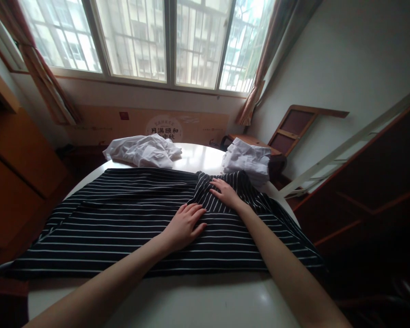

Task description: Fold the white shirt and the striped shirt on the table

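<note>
While both palms lie flat, fingers spread, gripping nothing, left hand [184, 225] and right hand [227, 193] press the striped garment [123, 218] spread across the white counter [205, 300]. Step, in my judgement: smoothing. Next fold req. lifting an edge. White clothes [143, 150] lie beyond.

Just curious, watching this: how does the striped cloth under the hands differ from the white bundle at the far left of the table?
The striped garment is black with thin white lines; the white bundle is plain white. The striped garment lies spread nearly flat across the table, while the white bundle sits crumpled in a heap. The left hand and right hand both press on the striped garment; nothing touches the white bundle. Both are cloth resting on the same table.
</note>
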### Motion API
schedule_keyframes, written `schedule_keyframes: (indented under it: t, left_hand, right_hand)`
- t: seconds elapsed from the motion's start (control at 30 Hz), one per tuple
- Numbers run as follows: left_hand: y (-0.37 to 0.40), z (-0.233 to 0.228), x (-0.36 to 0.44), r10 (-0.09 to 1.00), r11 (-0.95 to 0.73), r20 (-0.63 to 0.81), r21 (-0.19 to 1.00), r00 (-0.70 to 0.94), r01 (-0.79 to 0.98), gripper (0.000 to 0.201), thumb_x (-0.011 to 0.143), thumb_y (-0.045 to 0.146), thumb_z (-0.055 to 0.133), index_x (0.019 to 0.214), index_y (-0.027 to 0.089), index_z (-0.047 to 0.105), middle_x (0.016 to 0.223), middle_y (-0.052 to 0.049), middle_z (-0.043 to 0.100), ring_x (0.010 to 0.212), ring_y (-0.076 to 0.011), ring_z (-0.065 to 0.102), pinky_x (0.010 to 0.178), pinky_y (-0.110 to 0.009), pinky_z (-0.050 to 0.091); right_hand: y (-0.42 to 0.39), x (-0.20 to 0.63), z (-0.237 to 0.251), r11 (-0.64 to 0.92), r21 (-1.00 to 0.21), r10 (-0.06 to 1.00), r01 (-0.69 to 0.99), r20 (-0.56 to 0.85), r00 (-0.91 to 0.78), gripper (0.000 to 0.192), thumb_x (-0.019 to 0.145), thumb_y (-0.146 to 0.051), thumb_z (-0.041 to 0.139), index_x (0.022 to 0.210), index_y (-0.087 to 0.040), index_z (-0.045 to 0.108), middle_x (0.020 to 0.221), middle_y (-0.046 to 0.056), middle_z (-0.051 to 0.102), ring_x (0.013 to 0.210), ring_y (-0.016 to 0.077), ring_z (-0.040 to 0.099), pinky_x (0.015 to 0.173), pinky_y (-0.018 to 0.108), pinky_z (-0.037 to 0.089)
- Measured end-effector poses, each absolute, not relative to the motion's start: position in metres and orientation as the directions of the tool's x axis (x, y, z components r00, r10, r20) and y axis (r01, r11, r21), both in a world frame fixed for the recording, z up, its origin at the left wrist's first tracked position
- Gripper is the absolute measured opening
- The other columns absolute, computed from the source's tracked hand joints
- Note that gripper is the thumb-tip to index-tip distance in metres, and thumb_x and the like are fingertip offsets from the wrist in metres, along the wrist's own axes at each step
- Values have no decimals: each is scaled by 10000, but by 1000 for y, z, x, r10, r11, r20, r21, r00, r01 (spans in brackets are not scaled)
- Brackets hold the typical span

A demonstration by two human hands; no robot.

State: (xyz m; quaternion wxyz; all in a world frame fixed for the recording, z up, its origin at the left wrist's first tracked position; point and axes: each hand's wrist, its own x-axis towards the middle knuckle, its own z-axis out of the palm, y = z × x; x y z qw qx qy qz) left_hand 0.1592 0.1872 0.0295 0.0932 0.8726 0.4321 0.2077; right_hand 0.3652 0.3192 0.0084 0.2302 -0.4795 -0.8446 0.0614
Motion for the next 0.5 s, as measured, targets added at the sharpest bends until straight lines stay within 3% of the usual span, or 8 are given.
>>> schedule_keyframes:
  t: [0.23,0.5]
  left_hand:
    - [187,30,158,794,-608,274,343,542,716,415,863,416,326,1215,224,434,1278,-56,467,1204,-199,363,1026,-411,235]
    - [187,29,158,791,-612,274,335,548,716,420,863,414,324,1218,217,432,1280,-60,465,1205,-199,364,1030,-410,234]
  right_hand:
    - [317,364,12,516,-408,850,753,353,-391,297,827,-310,450,1065,-209,596,1226,80,523,1187,214,418,996,428,323]
    - [316,363,13,512,-399,851,761,357,-386,285,797,-266,494,1054,-212,606,1211,72,536,1185,219,422,999,429,327]
